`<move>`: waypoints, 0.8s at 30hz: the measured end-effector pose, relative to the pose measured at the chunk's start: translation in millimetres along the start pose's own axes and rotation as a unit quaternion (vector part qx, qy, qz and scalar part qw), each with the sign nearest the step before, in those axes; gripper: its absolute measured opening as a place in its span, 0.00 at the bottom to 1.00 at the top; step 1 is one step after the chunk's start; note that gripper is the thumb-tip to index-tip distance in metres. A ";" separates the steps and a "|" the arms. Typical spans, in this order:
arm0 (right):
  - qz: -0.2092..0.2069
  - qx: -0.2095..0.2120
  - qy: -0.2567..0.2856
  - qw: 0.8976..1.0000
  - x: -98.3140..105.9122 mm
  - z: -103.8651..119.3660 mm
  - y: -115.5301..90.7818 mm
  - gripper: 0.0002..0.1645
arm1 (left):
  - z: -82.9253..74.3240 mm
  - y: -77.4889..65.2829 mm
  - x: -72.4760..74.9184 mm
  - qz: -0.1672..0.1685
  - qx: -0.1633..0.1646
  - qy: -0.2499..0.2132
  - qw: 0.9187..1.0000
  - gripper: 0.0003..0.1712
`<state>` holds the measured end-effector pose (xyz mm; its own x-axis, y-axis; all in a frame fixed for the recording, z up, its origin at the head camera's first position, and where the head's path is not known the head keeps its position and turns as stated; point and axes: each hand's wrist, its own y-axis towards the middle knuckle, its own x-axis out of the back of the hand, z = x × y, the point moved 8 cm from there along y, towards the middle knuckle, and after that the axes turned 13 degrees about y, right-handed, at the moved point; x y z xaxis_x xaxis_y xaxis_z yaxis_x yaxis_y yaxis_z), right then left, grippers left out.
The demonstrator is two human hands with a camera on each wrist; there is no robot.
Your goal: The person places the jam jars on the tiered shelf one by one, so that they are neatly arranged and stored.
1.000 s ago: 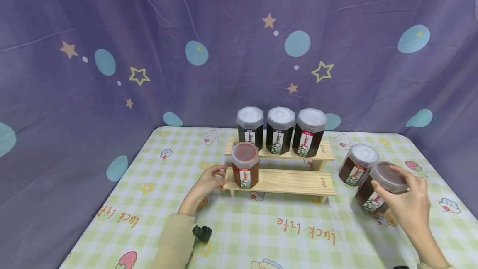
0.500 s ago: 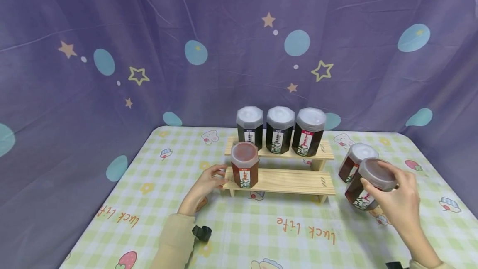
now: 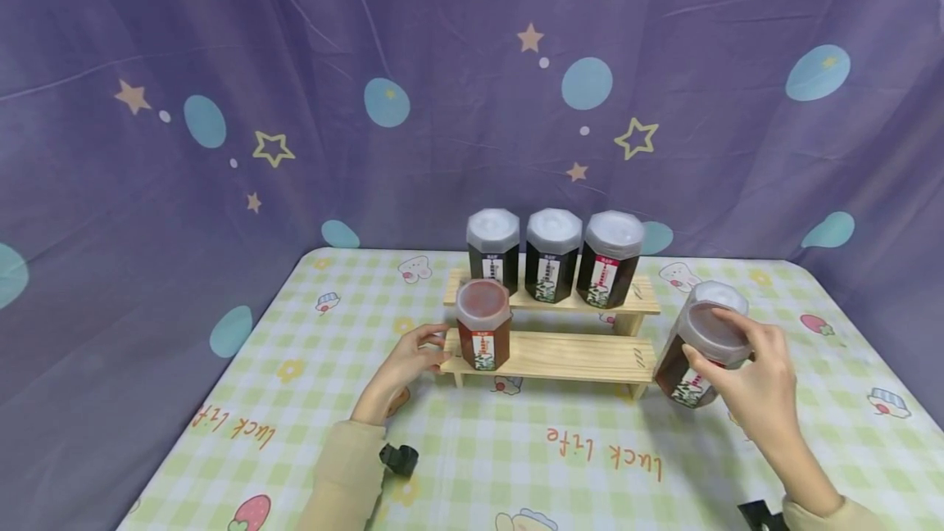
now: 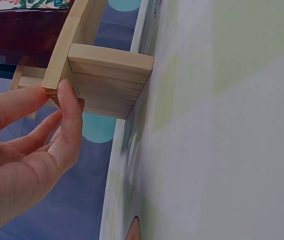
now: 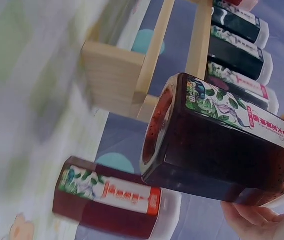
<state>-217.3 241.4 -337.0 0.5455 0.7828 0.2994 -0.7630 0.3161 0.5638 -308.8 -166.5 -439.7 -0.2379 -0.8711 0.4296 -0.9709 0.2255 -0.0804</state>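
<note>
My right hand (image 3: 763, 379) grips the lid of an eight-sided jar (image 3: 677, 369) of dark red contents, fingers and thumb spread around it. The jar tilts in the air just off the right end of a two-tier wooden display rack (image 3: 575, 357); in the right wrist view its base points toward that rack. At the rack's left end, my left hand (image 3: 407, 360) pinches the corner of the lower board, as the left wrist view shows. A reddish jar (image 3: 484, 342) stands on the lower tier's left side. Three dark jars with whitish lids, one a pink-labelled jar (image 3: 608, 273), line the upper tier.
Another red-brown jar (image 5: 109, 200) stands on the table to the right of the rack, partly hidden behind the held jar in the head view. A green checked tablecloth (image 3: 516, 449) covers the table. A purple patterned curtain (image 3: 457, 170) hangs behind and at the sides.
My right hand has carried the jar leftward and slightly up, from near the standing jar to beside the rack's right end. My left hand stays at the board.
</note>
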 end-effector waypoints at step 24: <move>0.065 0.031 0.037 0.997 -51.2 34.7 -0.1 0.33 | -26.9 -15.5 1.0 0.005 0.012 0.006 1.000 0.28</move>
<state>-233.2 182.7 -325.7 0.4150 0.8532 0.3159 -0.8012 0.1782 0.5713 -293.2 -159.1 -413.8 -0.2474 -0.8633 0.4399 -0.9689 0.2237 -0.1059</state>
